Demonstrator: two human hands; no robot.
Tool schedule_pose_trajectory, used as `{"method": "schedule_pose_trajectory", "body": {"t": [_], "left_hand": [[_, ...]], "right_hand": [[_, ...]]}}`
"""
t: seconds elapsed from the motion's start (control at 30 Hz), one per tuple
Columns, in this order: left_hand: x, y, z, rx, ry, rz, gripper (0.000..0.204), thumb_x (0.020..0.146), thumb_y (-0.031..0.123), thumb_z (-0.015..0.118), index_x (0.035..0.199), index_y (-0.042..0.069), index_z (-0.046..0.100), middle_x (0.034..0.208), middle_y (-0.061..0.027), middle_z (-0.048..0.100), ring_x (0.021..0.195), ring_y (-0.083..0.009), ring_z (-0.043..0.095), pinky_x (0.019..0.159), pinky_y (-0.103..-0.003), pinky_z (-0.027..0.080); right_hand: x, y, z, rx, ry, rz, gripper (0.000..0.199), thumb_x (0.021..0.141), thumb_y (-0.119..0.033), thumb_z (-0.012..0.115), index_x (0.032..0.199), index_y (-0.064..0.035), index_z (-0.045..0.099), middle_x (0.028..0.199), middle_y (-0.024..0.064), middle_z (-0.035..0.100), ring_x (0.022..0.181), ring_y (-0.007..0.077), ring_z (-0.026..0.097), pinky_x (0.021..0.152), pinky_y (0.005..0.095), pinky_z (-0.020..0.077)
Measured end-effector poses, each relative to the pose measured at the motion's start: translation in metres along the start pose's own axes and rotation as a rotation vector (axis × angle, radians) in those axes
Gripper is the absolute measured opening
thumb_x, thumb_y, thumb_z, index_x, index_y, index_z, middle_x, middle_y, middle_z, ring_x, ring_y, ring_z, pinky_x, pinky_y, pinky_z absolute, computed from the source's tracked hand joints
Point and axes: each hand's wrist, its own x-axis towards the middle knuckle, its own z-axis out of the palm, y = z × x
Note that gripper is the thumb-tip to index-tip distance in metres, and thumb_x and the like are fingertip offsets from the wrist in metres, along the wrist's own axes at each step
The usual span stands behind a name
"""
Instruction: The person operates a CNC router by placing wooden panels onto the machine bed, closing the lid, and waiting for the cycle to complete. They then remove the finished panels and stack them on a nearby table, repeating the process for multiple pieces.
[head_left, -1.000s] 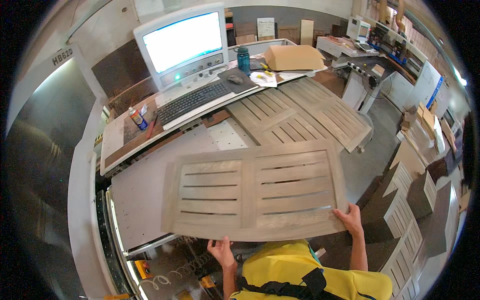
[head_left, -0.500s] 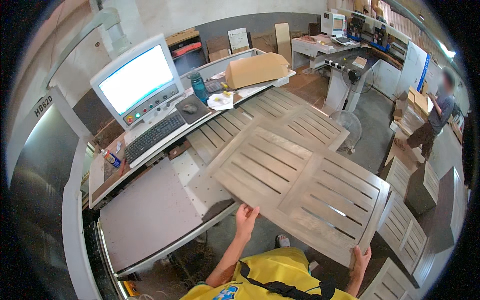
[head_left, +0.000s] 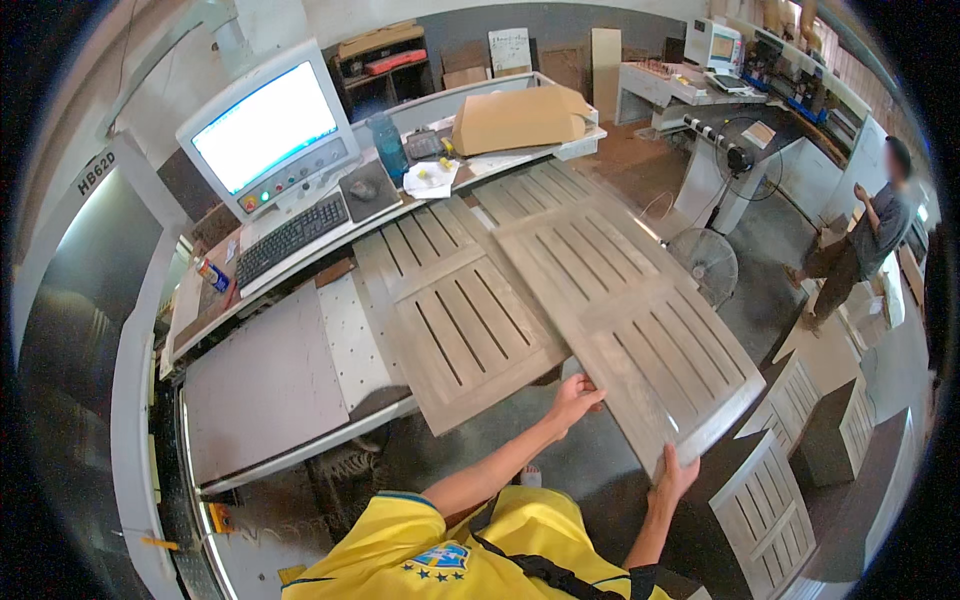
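A grey-brown slatted wooden panel (head_left: 628,312) slants away from me, its far part over the machine table. My left hand (head_left: 577,402) is closed on its left long edge. At its near end, my right hand (head_left: 676,476) grips the edge by the corner. Left of it a second slatted panel (head_left: 440,276) lies on the table, its near end jutting past the table's front. Part of a further slatted panel (head_left: 520,188) shows behind the held one, which covers the rest.
A monitor (head_left: 268,130), keyboard (head_left: 292,240) and blue bottle (head_left: 388,148) stand on the ledge at left, with a cardboard piece (head_left: 520,120) farther along. More slatted panels (head_left: 768,512) lean at right. Beyond are a fan (head_left: 703,265) and a person (head_left: 872,230).
The held panel has swung rightward and turned more lengthwise from me, uncovering the panel on the table. Both hands keep their hold. The person at far right has shifted.
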Motion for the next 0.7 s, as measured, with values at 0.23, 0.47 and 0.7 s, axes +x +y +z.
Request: {"method": "schedule_pose_trajectory", "body": {"t": [0.23, 0.47, 0.7], "left_hand": [[0.021, -0.029, 0.008, 0.003, -0.311, -0.146, 0.034, 0.109, 0.019, 0.068, 0.138, 0.003, 0.06, 0.129, -0.0089, 0.072, 0.113, -0.0165, 0.071, 0.093, -0.034, 0.06], [-0.048, -0.009, -0.029, 0.248, -0.392, -0.08, 0.039, 0.114, 0.026, 0.06, 0.144, 0.001, 0.057, 0.133, -0.0117, 0.073, 0.12, -0.018, 0.07, 0.103, -0.035, 0.056], [-0.146, 0.026, -0.14, 0.304, 0.11, 0.151, 0.034, 0.113, 0.022, 0.061, 0.14, 0.002, 0.06, 0.13, -0.0103, 0.074, 0.117, -0.0175, 0.07, 0.099, -0.035, 0.056]], "right_hand": [[0.072, 0.037, 0.11, -0.041, -0.03, 0.002, 0.058, 0.091, -0.014, 0.086, 0.139, 0.005, 0.057, 0.121, 0.0137, 0.069, 0.106, 0.0263, 0.068, 0.093, 0.0394, 0.0553], [0.158, 0.109, 0.164, -0.277, -0.217, -0.102, 0.056, 0.096, -0.021, 0.084, 0.136, 0.0077, 0.059, 0.126, 0.0157, 0.07, 0.109, 0.0247, 0.068, 0.097, 0.0387, 0.0545], [0.167, 0.137, 0.225, -0.321, -0.294, -0.147, 0.067, 0.096, -0.033, 0.085, 0.137, 0.0121, 0.056, 0.135, 0.0273, 0.067, 0.122, 0.0353, 0.065, 0.108, 0.0436, 0.0495]]}}
